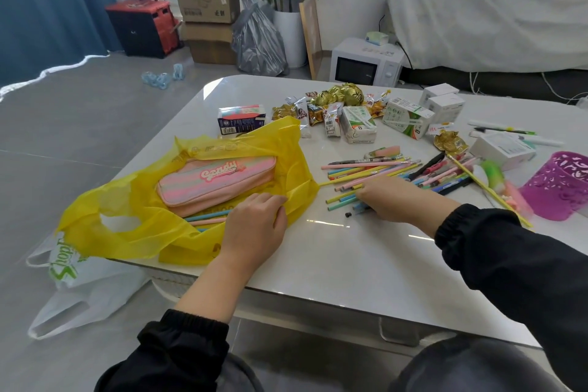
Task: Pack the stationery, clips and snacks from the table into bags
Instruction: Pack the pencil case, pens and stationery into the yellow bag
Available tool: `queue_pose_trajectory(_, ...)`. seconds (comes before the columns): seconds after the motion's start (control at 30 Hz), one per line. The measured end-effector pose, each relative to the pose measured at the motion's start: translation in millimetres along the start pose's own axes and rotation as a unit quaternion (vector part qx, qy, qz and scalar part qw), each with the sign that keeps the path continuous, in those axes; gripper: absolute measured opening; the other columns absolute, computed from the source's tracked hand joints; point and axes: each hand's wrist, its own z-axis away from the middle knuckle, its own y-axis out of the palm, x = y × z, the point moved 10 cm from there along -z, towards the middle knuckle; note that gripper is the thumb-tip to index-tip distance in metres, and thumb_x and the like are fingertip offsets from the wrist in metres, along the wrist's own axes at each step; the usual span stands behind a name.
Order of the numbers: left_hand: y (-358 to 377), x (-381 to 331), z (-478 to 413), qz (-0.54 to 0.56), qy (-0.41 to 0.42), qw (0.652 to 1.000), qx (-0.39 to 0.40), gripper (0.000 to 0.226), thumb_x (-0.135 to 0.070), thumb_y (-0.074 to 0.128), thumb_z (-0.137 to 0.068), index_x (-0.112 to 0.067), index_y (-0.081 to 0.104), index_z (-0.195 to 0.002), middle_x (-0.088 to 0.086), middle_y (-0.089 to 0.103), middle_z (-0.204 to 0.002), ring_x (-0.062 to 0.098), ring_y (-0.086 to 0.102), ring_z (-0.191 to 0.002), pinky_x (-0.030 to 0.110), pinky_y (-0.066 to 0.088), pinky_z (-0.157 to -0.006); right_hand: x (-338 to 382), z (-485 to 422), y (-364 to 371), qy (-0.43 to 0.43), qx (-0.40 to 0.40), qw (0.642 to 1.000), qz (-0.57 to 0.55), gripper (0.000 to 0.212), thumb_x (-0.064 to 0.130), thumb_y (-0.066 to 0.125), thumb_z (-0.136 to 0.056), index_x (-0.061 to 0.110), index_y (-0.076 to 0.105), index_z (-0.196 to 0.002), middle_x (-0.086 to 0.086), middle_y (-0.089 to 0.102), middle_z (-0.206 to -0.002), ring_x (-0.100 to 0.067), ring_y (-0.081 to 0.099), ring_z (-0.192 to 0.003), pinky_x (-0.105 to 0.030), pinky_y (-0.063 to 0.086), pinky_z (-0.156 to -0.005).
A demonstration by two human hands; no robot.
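A yellow plastic bag [133,200] lies open on the table's left side. Inside it sit a pink striped pencil case [216,183] and a few pencils [206,219]. My left hand [254,226] holds the bag's near edge by its opening. My right hand [394,200] grips several pencils at the near end of a pile of coloured pencils and pens [397,172]. Snack packets [334,105] and drink cartons [358,126] lie further back.
A purple perforated pen holder [560,189] lies tipped at the right. White boxes [442,103] and markers [509,134] sit at the far right. A white shopping bag [82,283] hangs off the table's [334,251] left corner. A small black cap [348,215] lies near my right hand.
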Motion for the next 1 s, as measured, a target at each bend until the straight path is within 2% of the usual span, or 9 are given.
queue_pose_trajectory(0.1,-2,6,0,0.000,-0.010,1.000,0.003,0.036,-0.028,0.041,-0.083,-0.011,0.073,-0.090,0.004,0.071,-0.081,0.026,0.067,-0.073,0.033,0.053,-0.057,2,3,-2,-0.004,-0.017,1.000,-0.009,0.014,0.012,0.045,-0.097,0.013,0.056,-0.106,-0.003,0.057,-0.095,-0.018,0.053,-0.079,-0.028,0.044,-0.069)
queue_pose_trajectory(0.23,-3,19,0,0.011,-0.031,0.999,0.004,0.036,-0.029,0.043,-0.083,-0.012,0.073,-0.092,0.004,0.072,-0.085,0.027,0.067,-0.076,0.035,0.055,-0.061,4,12,-3,-0.008,-0.031,0.999,0.000,0.018,0.004,0.043,-0.094,0.011,0.053,-0.107,-0.004,0.055,-0.099,-0.017,0.046,-0.076,-0.028,0.041,-0.066)
queue_pose_trajectory(0.47,-5,27,3,0.015,-0.051,0.999,0.007,0.027,-0.023,0.053,-0.082,-0.012,0.073,-0.095,0.005,0.072,-0.088,0.028,0.067,-0.080,0.036,0.053,-0.065,12,17,-14,0.004,-0.066,0.997,0.029,0.023,0.001,0.044,-0.090,0.013,0.054,-0.107,-0.003,0.060,-0.095,-0.019,0.055,-0.080,-0.027,0.039,-0.060)
queue_pose_trajectory(0.57,-9,27,4,0.018,-0.048,0.999,0.010,0.030,-0.026,0.051,-0.083,-0.013,0.073,-0.098,0.003,0.072,-0.092,0.027,0.067,-0.084,0.035,0.052,-0.069,9,22,-42,0.013,-0.190,0.981,0.044,0.014,0.004,0.061,-0.081,0.014,0.063,-0.090,-0.001,0.065,-0.077,-0.018,0.056,-0.067,-0.026,0.032,-0.053)
queue_pose_trajectory(0.63,-14,27,5,0.022,-0.046,0.999,0.003,0.031,-0.027,0.049,-0.084,-0.015,0.072,-0.101,0.002,0.072,-0.095,0.025,0.067,-0.087,0.034,0.052,-0.071,5,27,-67,0.029,-0.278,0.960,0.007,0.018,0.003,0.075,-0.069,0.015,0.062,-0.070,0.000,0.060,-0.058,-0.015,0.045,-0.051,-0.023,0.028,-0.045)
queue_pose_trajectory(0.73,-17,30,8,0.026,-0.049,0.998,0.001,0.033,-0.029,0.048,-0.086,-0.016,0.072,-0.104,0.002,0.072,-0.099,0.024,0.066,-0.090,0.034,0.052,-0.074,2,40,-111,0.049,-0.405,0.908,-0.094,0.015,0.004,0.073,-0.072,0.010,0.060,-0.068,-0.003,0.053,-0.053,-0.016,0.037,-0.046,-0.019,0.021,-0.042)
queue_pose_trajectory(0.83,-10,38,11,0.034,-0.060,0.997,0.028,0.028,-0.027,0.052,-0.092,-0.017,0.068,-0.113,0.002,0.069,-0.107,0.023,0.063,-0.098,0.033,0.049,-0.079,-7,58,-153,0.076,-0.521,0.811,-0.255,0.010,0.009,0.058,-0.085,0.004,0.059,-0.076,-0.010,0.055,-0.061,-0.022,0.045,-0.052,-0.026,0.030,-0.047)
queue_pose_trajectory(0.9,-2,42,14,0.038,-0.072,0.995,0.060,0.032,-0.029,0.052,-0.094,-0.020,0.061,-0.123,0.000,0.065,-0.118,0.019,0.058,-0.108,0.031,0.046,-0.086,-14,63,-168,0.096,-0.565,0.739,-0.354,0.015,0.011,0.054,-0.088,0.001,0.060,-0.079,-0.011,0.057,-0.065,-0.021,0.047,-0.056,-0.028,0.032,-0.051)
queue_pose_trajectory(1.0,4,47,17,0.032,-0.084,0.992,0.086,0.038,-0.034,0.051,-0.093,-0.024,0.056,-0.130,-0.004,0.060,-0.124,0.016,0.054,-0.114,0.030,0.045,-0.090,-15,57,-181,0.103,-0.584,0.647,-0.480,0.013,0.010,0.054,-0.090,0.001,0.062,-0.084,-0.012,0.063,-0.073,-0.021,0.056,-0.063,-0.025,0.042,-0.059)
